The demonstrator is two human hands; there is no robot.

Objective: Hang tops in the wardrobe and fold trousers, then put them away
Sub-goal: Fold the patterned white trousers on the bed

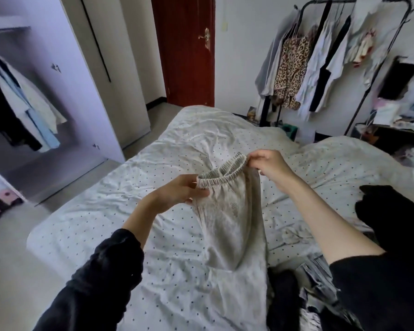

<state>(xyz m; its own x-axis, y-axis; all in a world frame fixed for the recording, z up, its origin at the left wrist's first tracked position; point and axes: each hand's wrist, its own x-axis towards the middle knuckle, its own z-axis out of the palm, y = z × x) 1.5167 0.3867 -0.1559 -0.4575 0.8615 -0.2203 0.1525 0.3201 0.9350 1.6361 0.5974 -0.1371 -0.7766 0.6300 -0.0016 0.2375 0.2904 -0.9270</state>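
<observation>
A pair of beige trousers [232, 225] with an elastic waistband hangs in the air over the bed [120, 211]. My left hand [182, 192] pinches the near end of the waistband. My right hand [270, 166] pinches its far end, so the band is stretched between both hands. The legs drop down onto the dotted white sheet. An open wardrobe [34, 96] stands at the left, with several tops hanging inside.
Black clothing [392, 216] and a grey patterned garment [318, 278] lie on the bed at the right. A black clothes rack [320, 63] full of garments stands at the far wall beside a red door [184, 51]. A cluttered table [397, 120] is at the far right.
</observation>
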